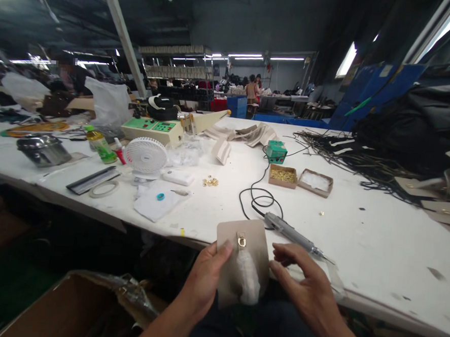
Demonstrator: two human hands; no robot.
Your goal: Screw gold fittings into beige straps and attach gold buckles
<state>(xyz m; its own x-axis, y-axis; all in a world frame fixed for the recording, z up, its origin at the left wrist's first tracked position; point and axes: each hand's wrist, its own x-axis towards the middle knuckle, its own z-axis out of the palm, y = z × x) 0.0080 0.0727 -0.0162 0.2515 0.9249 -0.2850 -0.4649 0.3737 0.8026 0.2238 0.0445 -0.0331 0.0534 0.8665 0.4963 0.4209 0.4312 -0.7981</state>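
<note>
While the panel (258,249), long axis toward the worktop's (376,254) near edge, is being gripped by the left hand (206,275), the right hand (306,281) is being held unclenched alongside.

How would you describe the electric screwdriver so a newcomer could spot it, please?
On the white table, just beyond the person's right hand, lies the electric screwdriver. Its slim grey body and trailing black cord set it apart.

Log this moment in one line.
left hand: holding beige panel | right hand: open near panel, contact unclear | panel: gold clasp, white wrapping | electric screwdriver: on table
</note>
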